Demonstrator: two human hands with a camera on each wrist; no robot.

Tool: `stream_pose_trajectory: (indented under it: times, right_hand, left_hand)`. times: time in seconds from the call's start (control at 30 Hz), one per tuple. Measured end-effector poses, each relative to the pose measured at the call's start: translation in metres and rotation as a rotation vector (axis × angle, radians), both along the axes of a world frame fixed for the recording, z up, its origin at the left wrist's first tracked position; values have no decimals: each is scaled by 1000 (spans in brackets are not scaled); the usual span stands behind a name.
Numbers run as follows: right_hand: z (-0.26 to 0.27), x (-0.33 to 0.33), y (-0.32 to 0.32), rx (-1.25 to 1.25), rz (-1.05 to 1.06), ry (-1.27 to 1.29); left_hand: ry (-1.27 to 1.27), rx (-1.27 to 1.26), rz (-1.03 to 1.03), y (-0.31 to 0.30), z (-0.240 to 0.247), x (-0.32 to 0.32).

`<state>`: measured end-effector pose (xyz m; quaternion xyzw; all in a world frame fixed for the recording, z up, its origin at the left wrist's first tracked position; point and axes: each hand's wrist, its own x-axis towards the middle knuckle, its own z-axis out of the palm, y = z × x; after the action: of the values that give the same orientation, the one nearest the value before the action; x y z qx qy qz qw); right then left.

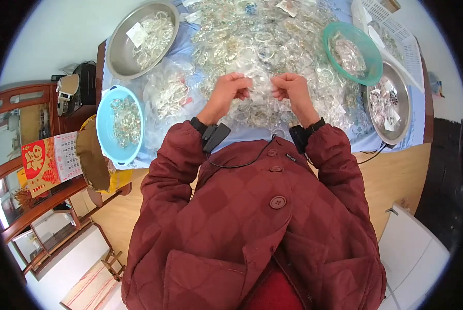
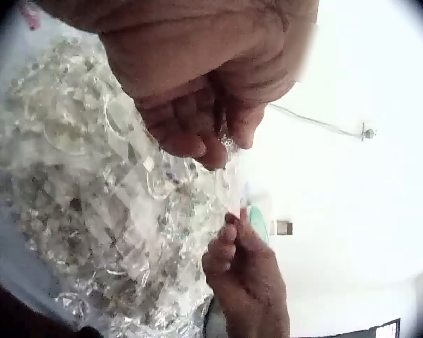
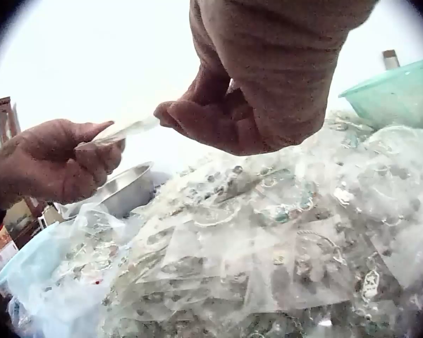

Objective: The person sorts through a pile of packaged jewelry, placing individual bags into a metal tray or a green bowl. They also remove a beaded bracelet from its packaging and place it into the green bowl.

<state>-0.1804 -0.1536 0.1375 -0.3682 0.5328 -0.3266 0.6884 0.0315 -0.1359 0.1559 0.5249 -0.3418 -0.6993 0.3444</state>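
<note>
Both hands are raised over a heap of small clear bags with jewellery-like pieces point(image 1: 273, 41). A clear plastic bag point(image 3: 132, 127) is stretched between them, pinched at one end by the left hand point(image 1: 228, 93) and at the other by the right hand point(image 1: 294, 93). In the left wrist view, a small shiny piece point(image 2: 228, 143) shows at the fingertips of the left hand point(image 2: 204, 84), with the right hand point(image 2: 247, 282) lower down. The right wrist view shows the right hand point(image 3: 261, 84) with thumb and fingers together, facing the left hand point(image 3: 56, 160).
On the left stand a steel bowl point(image 1: 119, 51) and a light blue basin point(image 1: 105, 126). A green basin point(image 1: 373, 64), another steel bowl point(image 1: 404, 121) and a white basket point(image 1: 404, 39) stand on the right. Blue cloth point(image 1: 182, 49) lies beneath the bags.
</note>
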Motion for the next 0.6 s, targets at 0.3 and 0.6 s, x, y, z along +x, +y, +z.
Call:
stream_pose_trajectory:
  times: [0.3,0.6]
  right_hand:
    - [-25,-49,16,55,-215,-55]
    - [-46,-59,32,105,-258,-73]
  left_hand:
    - [212,-328,595,-70,-4,155]
    - [-67,-200,574,-50,-57,124]
